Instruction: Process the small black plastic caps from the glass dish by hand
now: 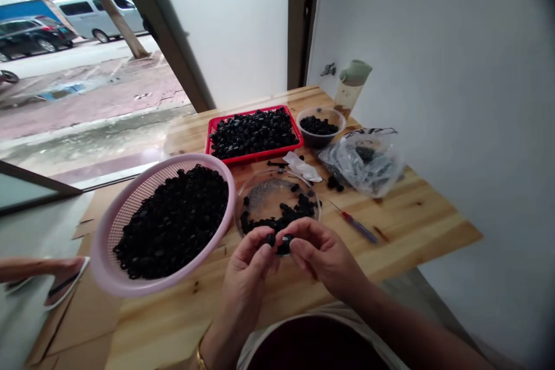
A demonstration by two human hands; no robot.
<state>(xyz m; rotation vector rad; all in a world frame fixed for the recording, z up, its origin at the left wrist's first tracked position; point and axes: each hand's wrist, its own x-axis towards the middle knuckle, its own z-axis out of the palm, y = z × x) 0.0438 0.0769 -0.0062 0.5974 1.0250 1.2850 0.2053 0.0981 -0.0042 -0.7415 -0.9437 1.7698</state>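
My left hand (251,266) pinches a small round black piece (270,239) between thumb and fingertips. Close beside it, my right hand (323,251) grips another small black piece (286,239) with a shiny face. Whether the two pieces touch I cannot tell. Both hands are over the near rim of a clear round tray (249,189), where many loose black pieces (299,208) lie along the near and right sides. To the left, a pink basket (229,185) is heaped with black ring-like parts (173,225).
Behind the tray are a red basket (255,157) of black pieces, a bowl (342,124) of more, and a jug (351,87) with a green lid. A plastic bag (368,162) and a thin pointed screwdriver-like tool (355,224) lie right. A person's foot (65,283) shows at left.
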